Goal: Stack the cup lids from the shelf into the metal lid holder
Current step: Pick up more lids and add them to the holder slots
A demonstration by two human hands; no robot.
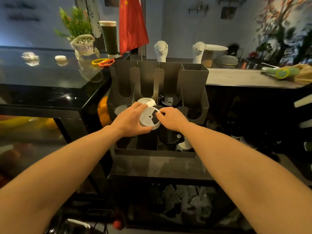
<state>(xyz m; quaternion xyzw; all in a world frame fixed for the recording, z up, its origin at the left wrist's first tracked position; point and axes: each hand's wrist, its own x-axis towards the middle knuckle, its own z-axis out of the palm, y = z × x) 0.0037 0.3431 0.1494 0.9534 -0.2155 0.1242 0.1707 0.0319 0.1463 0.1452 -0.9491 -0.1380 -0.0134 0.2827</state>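
A clear plastic cup lid stack (pixel 148 119) is held over the front of the dark metal lid holder (pixel 194 78). My left hand (pixel 130 119) grips the stack from the left and below. My right hand (pixel 170 118) pinches its right rim, apparently on a dark lid piece. Inside the holder sit a white lid stack (pixel 146 101) in a middle slot, a pale lid (pixel 120 109) in the left slot, and black lids (pixel 169 100) in the right-middle slot. More black lids (pixel 169 138) lie in the front compartment.
A glossy black counter (pixel 50 73) lies to the left with a tall dark drink cup (pixel 109 39), a plant and coloured rings (pixel 103 61). A red flag (pixel 132 26) hangs behind the holder. A grey counter (pixel 244 78) runs right. Below, a shelf (pixel 177 200) holds dim packaged items.
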